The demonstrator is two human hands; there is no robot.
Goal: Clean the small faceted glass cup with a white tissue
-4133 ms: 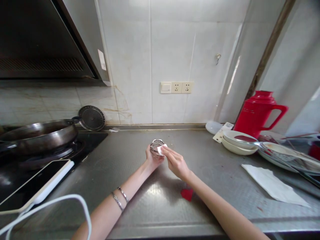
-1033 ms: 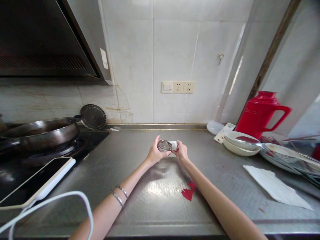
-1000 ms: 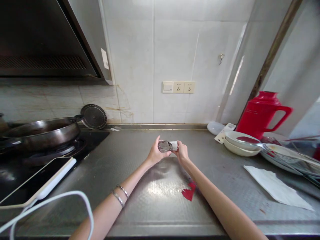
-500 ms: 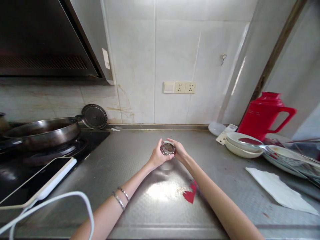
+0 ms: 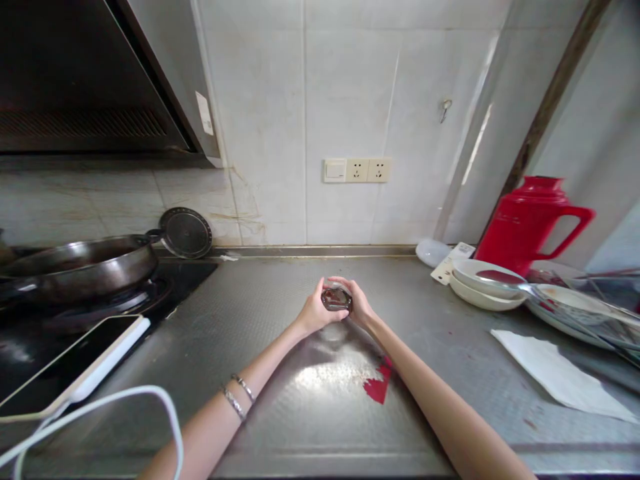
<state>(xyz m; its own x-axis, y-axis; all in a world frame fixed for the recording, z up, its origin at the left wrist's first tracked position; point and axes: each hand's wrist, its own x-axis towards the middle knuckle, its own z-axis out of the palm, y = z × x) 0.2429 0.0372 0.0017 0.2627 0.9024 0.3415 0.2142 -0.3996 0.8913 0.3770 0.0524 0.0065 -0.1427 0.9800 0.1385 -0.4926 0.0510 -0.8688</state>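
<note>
Between my hands, over the middle of the steel counter, is a small round glass container with a faceted rim and something dark brown showing in its top. My left hand grips it from the left, thumb along the near side. My right hand wraps the right and far sides, its fingers curled over the far rim. The lower part of the container is hidden by my hands, so I cannot tell whether it touches the counter. A torn red patch lies near my right forearm.
At left, a steel pan sits on the black stove, with a phone and white cable in front. On the right are a red thermos jug, stacked white bowls, plates and a white paper sheet.
My right fingers have curled further round the far side of the container, and its dark top looks shinier. My left hand keeps its grip. The view has shifted slightly.
</note>
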